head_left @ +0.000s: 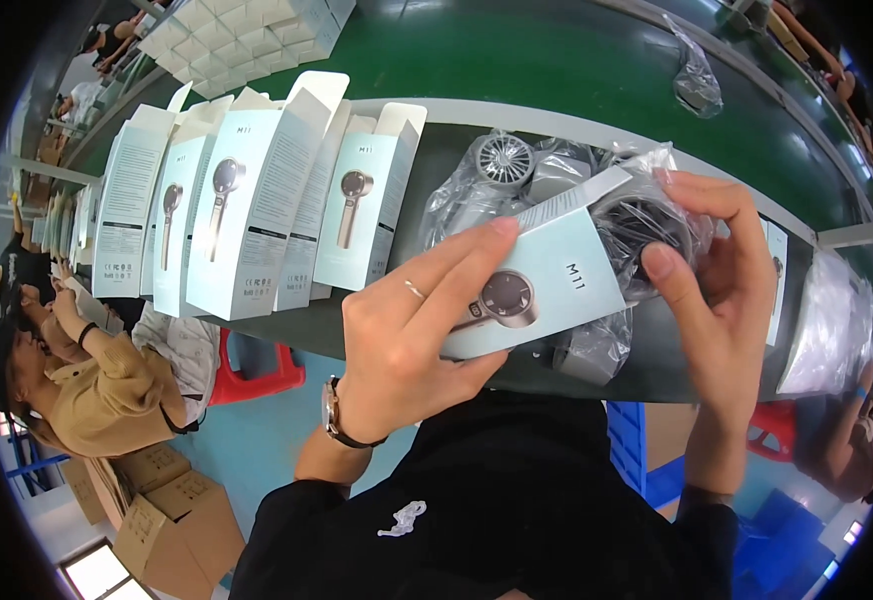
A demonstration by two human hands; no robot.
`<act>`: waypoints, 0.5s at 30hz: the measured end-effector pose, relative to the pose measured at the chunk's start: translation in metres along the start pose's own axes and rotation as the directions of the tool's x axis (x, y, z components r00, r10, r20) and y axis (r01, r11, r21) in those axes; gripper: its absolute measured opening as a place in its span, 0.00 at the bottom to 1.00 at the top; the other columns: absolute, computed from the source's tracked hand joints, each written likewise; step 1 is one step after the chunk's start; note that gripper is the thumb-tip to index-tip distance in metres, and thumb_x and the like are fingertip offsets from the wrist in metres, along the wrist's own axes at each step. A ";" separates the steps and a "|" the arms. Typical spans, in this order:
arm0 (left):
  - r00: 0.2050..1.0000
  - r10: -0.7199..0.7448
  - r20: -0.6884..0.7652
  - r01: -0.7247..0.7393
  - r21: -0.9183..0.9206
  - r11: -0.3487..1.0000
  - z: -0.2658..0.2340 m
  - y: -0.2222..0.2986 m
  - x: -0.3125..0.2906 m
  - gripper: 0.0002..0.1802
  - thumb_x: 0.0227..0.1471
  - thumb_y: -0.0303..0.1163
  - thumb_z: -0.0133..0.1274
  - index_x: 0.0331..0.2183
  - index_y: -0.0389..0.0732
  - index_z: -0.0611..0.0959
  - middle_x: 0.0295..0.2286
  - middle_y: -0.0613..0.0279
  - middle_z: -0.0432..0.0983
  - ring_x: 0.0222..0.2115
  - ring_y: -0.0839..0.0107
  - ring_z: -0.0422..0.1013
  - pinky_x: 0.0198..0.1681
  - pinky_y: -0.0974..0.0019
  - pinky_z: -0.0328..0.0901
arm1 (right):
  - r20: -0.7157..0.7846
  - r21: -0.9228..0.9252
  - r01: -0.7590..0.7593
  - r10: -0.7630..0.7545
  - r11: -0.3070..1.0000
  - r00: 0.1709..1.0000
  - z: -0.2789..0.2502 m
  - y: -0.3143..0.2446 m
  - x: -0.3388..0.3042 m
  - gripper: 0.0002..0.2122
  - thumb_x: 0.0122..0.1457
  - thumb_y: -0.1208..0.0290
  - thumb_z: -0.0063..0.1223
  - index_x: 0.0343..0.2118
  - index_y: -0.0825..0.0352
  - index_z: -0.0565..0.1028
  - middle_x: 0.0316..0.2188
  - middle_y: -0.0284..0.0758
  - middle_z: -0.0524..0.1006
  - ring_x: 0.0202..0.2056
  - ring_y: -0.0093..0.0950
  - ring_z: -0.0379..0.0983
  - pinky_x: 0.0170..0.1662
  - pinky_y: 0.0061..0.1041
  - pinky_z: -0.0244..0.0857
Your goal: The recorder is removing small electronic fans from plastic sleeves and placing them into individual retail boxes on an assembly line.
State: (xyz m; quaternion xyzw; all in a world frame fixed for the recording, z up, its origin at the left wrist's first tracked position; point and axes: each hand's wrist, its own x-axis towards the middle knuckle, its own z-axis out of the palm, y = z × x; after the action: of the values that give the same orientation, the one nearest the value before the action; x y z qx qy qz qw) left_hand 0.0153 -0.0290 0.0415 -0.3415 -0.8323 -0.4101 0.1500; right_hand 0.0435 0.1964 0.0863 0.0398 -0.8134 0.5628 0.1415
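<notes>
Dark bench, blue floor | my left hand clasps pale box | my right hand, half-curled, holds bagged fan, partly hidden

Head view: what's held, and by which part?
Left hand: the pale-blue fan box, by its long sides. Right hand: a bagged fan, by its round head.

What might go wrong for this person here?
The loose bag around the fan in the right grip might snag on the box's end. The left grip, pressing the box's sides, could perhaps dent the card. The open boxes stand upright close by on the left, so a stray knock might topple one.
</notes>
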 end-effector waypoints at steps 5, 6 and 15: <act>0.995 0.001 -0.096 0.003 0.037 0.999 0.003 -0.001 -0.007 0.42 0.23 0.22 0.64 0.50 0.35 0.76 0.43 0.49 0.78 0.39 0.57 0.78 0.41 0.66 0.72 | 0.094 -0.137 0.066 -0.054 0.988 0.994 -0.004 -0.004 0.019 0.12 0.58 0.75 0.54 0.45 0.72 0.71 0.44 0.36 0.74 0.47 0.23 0.69 0.51 0.21 0.60; 0.993 -0.025 -0.115 0.030 0.045 0.999 0.004 -0.001 -0.007 0.42 0.24 0.22 0.64 0.50 0.35 0.76 0.43 0.49 0.78 0.39 0.58 0.78 0.41 0.66 0.72 | 0.085 0.012 0.001 -0.002 1.000 0.996 -0.004 -0.002 0.023 0.11 0.58 0.76 0.53 0.44 0.72 0.71 0.44 0.37 0.74 0.45 0.24 0.70 0.50 0.21 0.61; 0.979 -0.006 -0.204 0.007 0.006 1.000 0.010 -0.005 -0.005 0.42 0.24 0.22 0.66 0.50 0.33 0.76 0.42 0.46 0.78 0.39 0.57 0.78 0.42 0.66 0.71 | 0.126 -0.221 0.217 -0.193 0.951 0.973 0.019 -0.006 0.021 0.05 0.57 0.78 0.52 0.34 0.74 0.75 0.36 0.40 0.79 0.38 0.26 0.74 0.44 0.23 0.64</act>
State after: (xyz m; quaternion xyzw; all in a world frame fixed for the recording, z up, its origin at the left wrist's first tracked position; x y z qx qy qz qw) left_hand 0.0156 -0.0248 0.0298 -0.2945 -0.8148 -0.4409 0.2343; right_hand 0.0210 0.1782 0.0917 0.1362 -0.8714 0.4430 0.1607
